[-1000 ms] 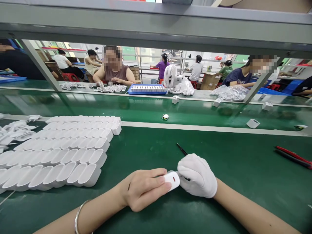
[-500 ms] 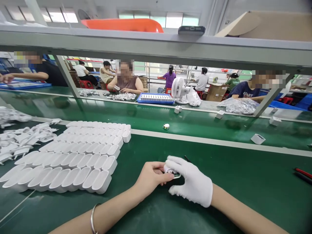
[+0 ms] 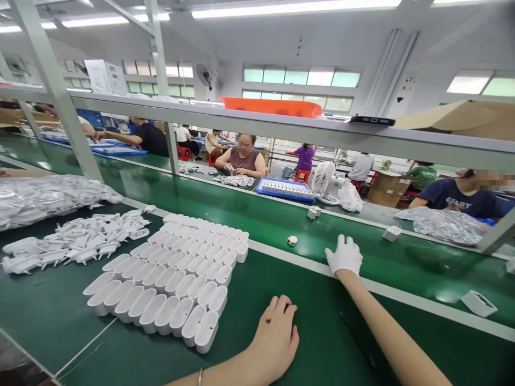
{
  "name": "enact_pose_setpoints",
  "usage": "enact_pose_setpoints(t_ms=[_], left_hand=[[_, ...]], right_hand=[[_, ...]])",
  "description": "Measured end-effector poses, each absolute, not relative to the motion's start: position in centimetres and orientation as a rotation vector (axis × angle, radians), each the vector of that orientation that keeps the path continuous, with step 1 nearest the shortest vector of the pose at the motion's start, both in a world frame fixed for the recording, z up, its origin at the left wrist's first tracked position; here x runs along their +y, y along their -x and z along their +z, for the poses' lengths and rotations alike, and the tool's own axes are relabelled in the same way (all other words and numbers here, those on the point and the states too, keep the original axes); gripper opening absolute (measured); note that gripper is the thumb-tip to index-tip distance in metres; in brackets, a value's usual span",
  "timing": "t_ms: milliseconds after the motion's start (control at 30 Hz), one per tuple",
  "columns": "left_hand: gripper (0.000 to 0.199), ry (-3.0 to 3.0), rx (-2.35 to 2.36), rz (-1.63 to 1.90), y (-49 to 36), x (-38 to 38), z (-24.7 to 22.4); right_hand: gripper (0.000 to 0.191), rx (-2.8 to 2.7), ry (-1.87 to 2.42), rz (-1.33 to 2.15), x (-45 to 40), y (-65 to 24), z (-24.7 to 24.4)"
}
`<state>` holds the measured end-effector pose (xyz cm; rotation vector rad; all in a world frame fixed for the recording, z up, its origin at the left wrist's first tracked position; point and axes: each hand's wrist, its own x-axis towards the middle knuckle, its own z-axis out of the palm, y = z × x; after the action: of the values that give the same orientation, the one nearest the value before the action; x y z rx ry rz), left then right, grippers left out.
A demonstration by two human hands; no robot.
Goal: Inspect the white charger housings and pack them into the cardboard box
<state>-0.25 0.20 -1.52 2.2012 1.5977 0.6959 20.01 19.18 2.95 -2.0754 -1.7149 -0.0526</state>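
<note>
My bare left hand [image 3: 277, 333] rests palm down on the green table [image 3: 257, 279], fingers loosely bent and thumb apart; I see nothing in it. Out over the green belt beyond the white line, my white-gloved right hand [image 3: 345, 256] lies with its fingers spread; what may be under its palm is hidden. A small circuit board with a white part [image 3: 292, 240] sits on the belt, left of the glove. Rows of white oval plastic housings [image 3: 177, 279], open side up, stand on the table left of my left hand.
Loose white plug parts [image 3: 80, 238] and a clear plastic bag of parts [image 3: 48, 198] lie at the left. White housings [image 3: 478, 303] dot the belt at the right. A metal shelf frame [image 3: 273, 120] crosses above. Co-workers sit opposite, near a blue tray [image 3: 285, 188] and a fan [image 3: 325, 182].
My hands have separated. The right reached forward onto the belt; the left came down on the table. The white housing with a circuit board they held is no longer visible. The view has tilted up and left.
</note>
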Motion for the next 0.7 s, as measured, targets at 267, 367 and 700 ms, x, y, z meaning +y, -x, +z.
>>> enact_pose_setpoints(t_ms=[267,367,700], left_hand=[[0.029,-2.278,1.695,0.5,0.5,0.5,-0.6],[0.029,-2.254,1.722,0.412,0.4,0.6,-0.2],[0.032,-2.302,1.702,0.383,0.2,0.6,-0.6]], right_hand=[[0.038,-2.079,1.92,0.16,22.6,-7.2,1.6],[0.028,-2.112,1.902,0.303,23.4,-6.2,2.4],[0.031,-2.511,1.111,0.684,15.5,-1.5,3.8]])
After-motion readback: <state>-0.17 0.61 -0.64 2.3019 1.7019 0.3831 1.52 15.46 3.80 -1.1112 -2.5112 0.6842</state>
